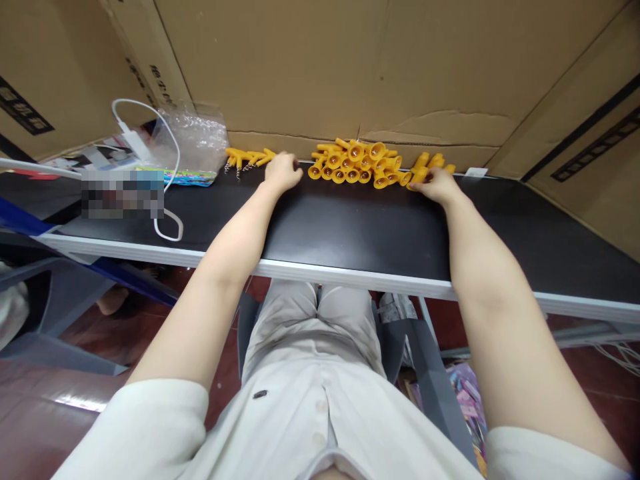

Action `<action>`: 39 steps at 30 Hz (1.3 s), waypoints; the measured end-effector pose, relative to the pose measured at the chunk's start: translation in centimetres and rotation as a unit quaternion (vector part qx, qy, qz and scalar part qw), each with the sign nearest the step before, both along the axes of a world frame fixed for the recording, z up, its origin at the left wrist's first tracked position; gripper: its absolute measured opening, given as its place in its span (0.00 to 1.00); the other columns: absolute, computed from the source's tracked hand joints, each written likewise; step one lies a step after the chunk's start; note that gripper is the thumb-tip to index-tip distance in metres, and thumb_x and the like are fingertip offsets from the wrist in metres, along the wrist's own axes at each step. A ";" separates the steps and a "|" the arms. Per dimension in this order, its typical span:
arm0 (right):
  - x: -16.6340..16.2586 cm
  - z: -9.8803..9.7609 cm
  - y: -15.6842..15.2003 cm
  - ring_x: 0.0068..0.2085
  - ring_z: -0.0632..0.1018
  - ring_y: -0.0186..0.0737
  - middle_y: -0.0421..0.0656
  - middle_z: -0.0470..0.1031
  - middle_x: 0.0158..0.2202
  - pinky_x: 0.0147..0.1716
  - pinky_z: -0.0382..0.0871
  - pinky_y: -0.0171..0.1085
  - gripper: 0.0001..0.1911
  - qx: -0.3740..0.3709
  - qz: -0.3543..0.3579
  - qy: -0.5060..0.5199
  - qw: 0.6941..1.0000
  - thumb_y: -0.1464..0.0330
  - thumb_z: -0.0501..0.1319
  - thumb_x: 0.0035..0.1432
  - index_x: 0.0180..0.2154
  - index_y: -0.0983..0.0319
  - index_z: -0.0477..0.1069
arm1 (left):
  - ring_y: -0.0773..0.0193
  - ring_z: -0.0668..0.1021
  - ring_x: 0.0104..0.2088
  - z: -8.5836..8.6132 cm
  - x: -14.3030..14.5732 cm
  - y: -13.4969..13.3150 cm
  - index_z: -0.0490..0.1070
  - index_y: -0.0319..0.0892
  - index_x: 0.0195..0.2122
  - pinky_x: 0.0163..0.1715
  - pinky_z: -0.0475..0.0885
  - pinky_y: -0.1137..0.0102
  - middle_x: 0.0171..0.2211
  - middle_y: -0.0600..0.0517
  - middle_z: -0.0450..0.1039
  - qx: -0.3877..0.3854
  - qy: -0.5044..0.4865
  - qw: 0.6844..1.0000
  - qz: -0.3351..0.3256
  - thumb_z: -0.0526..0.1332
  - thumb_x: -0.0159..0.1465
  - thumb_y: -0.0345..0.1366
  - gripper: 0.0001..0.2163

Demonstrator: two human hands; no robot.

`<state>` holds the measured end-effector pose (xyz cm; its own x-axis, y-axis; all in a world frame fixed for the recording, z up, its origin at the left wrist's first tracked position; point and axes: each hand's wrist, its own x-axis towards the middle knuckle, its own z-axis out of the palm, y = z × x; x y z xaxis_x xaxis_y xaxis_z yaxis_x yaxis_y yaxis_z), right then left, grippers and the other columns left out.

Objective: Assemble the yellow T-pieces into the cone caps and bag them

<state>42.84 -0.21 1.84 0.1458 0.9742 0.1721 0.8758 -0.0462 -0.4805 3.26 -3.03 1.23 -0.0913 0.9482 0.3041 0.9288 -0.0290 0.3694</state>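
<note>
Past the middle of the black tabletop lies a stack of yellow bell-shaped pieces [355,163], their open mouths facing me. At its right end my right hand [437,185] is closed around one of several more yellow pieces [431,162]; the palm side is hidden. To the left lie yellow-handled corkscrews [245,158] with thin metal spirals hanging from them. My left hand [283,172] is beside the rightmost corkscrew, its fingers curled in. What those fingers hold, if anything, is hidden behind the hand.
Cardboard panels [350,73] wall in the back and sides. On the left lie a clear plastic bag [193,137], colourful flat packs [195,178] and a white cable [177,150]. A small white object [476,172] stands at the right rear. The table's metal edge [340,273] runs before me.
</note>
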 end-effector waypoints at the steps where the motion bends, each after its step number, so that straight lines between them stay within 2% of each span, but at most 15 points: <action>1: 0.1 -0.1 0.1 0.58 0.83 0.56 0.62 0.83 0.60 0.61 0.75 0.46 0.08 0.000 0.004 -0.005 1.000 0.72 0.72 0.71 0.48 0.64 0.75 | 0.39 0.77 0.72 -0.1 -0.8 0.1 0.80 0.41 0.66 0.74 0.72 0.53 0.70 0.37 0.77 0.010 -0.018 0.999 0.035 0.63 0.69 0.33 0.23; 4: 0.4 -0.2 0.4 0.60 0.83 0.59 0.62 0.83 0.61 0.63 0.75 0.49 0.09 -0.002 0.015 -0.018 1.000 0.72 0.70 0.72 0.52 0.64 0.77 | 0.38 0.65 0.82 -0.6 -2.9 -0.1 0.69 0.41 0.77 0.82 0.60 0.43 0.82 0.35 0.62 0.008 -0.061 0.989 0.136 0.64 0.70 0.33 0.32; 6: 0.5 -0.3 0.5 0.61 0.83 0.61 0.63 0.83 0.62 0.64 0.74 0.51 0.11 -0.004 0.019 -0.024 1.000 0.71 0.70 0.72 0.54 0.64 0.77 | 0.42 0.52 0.88 -0.9 -3.9 -0.6 0.56 0.34 0.84 0.86 0.49 0.40 0.88 0.33 0.47 -0.045 -0.080 0.980 0.176 0.62 0.74 0.35 0.38; 8: 0.5 -0.3 0.6 0.62 0.83 0.63 0.63 0.82 0.63 0.65 0.74 0.54 0.12 -0.006 0.018 -0.032 0.999 0.70 0.69 0.72 0.55 0.64 0.78 | 0.45 0.46 0.89 -1.0 -4.2 -1.2 0.48 0.27 0.85 0.87 0.42 0.40 0.89 0.31 0.40 -0.097 -0.086 0.974 0.187 0.57 0.78 0.38 0.39; 11: 0.4 -0.2 0.5 0.63 0.83 0.65 0.62 0.83 0.63 0.66 0.75 0.56 0.15 -0.009 0.009 -0.052 0.999 0.68 0.71 0.71 0.56 0.65 0.78 | 0.44 0.48 0.89 -0.8 -4.0 -1.8 0.51 0.23 0.84 0.87 0.45 0.39 0.87 0.29 0.46 -0.123 -0.062 0.973 0.186 0.53 0.80 0.39 0.36; 15: 0.0 0.0 0.3 0.64 0.83 0.66 0.62 0.83 0.62 0.68 0.75 0.57 0.17 -0.014 0.006 -0.060 0.998 0.69 0.70 0.71 0.58 0.65 0.78 | 0.42 0.54 0.87 -0.6 -3.6 -1.8 0.59 0.27 0.82 0.86 0.51 0.38 0.85 0.27 0.54 -0.109 -0.046 0.975 0.185 0.55 0.79 0.39 0.34; 18: -0.2 0.3 -0.1 0.64 0.84 0.66 0.62 0.83 0.62 0.68 0.75 0.57 0.18 -0.014 0.003 -0.061 0.998 0.69 0.71 0.71 0.59 0.65 0.77 | 0.39 0.57 0.86 -0.7 -3.6 -1.4 0.61 0.28 0.81 0.85 0.49 0.36 0.84 0.30 0.57 -0.098 -0.045 0.978 0.178 0.57 0.78 0.38 0.33; 21: -0.4 0.5 -0.4 0.65 0.83 0.66 0.66 0.82 0.64 0.67 0.75 0.53 0.18 -0.018 0.010 -0.066 0.998 0.69 0.70 0.74 0.60 0.70 0.77 | 0.39 0.60 0.84 -1.2 -3.9 -0.8 0.65 0.29 0.78 0.85 0.49 0.34 0.82 0.31 0.60 -0.082 -0.033 0.982 0.167 0.59 0.77 0.36 0.30; 25: -0.3 0.4 -0.3 0.65 0.83 0.65 0.68 0.81 0.64 0.66 0.75 0.51 0.17 -0.018 0.014 -0.073 0.997 0.70 0.69 0.75 0.60 0.71 0.77 | 0.39 0.60 0.83 -1.7 -4.6 -0.1 0.62 0.27 0.78 0.82 0.49 0.33 0.82 0.33 0.61 -0.075 -0.037 0.986 0.147 0.58 0.76 0.36 0.31; 28: 0.1 0.0 0.3 0.64 0.83 0.65 0.65 0.82 0.63 0.66 0.75 0.52 0.17 -0.012 0.012 -0.074 0.997 0.69 0.70 0.73 0.59 0.68 0.77 | 0.40 0.61 0.83 -2.0 -5.0 0.3 0.64 0.25 0.77 0.82 0.53 0.38 0.82 0.32 0.61 -0.073 -0.056 0.985 0.148 0.59 0.75 0.36 0.32; 33: 0.9 -0.6 1.2 0.63 0.83 0.65 0.64 0.83 0.62 0.65 0.76 0.55 0.15 -0.005 0.027 -0.063 0.998 0.69 0.70 0.73 0.57 0.66 0.77 | 0.42 0.70 0.80 -2.5 -5.6 1.2 0.76 0.37 0.71 0.80 0.67 0.49 0.77 0.32 0.70 -0.021 -0.100 0.976 0.191 0.63 0.69 0.31 0.28; 36: 1.0 -0.7 1.4 0.64 0.83 0.64 0.64 0.82 0.63 0.66 0.75 0.55 0.15 -0.005 0.023 -0.065 0.998 0.68 0.70 0.73 0.57 0.65 0.77 | 0.42 0.74 0.76 -2.7 -6.1 1.7 0.78 0.40 0.68 0.79 0.69 0.51 0.74 0.35 0.75 -0.001 -0.115 0.975 0.191 0.63 0.66 0.28 0.28; 39: 1.0 -0.7 1.4 0.64 0.83 0.64 0.62 0.83 0.63 0.67 0.76 0.55 0.16 -0.008 0.020 -0.070 0.997 0.68 0.70 0.72 0.58 0.65 0.77 | 0.44 0.77 0.74 -2.6 -6.3 2.0 0.80 0.40 0.66 0.78 0.70 0.55 0.72 0.37 0.78 0.011 -0.117 0.974 0.193 0.62 0.66 0.26 0.27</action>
<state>43.88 1.20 1.13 0.0828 0.9814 0.1731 0.9353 -0.0165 -0.3534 -3.07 -1.04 -1.40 -0.5098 0.8227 0.2516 0.7622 0.2964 0.5755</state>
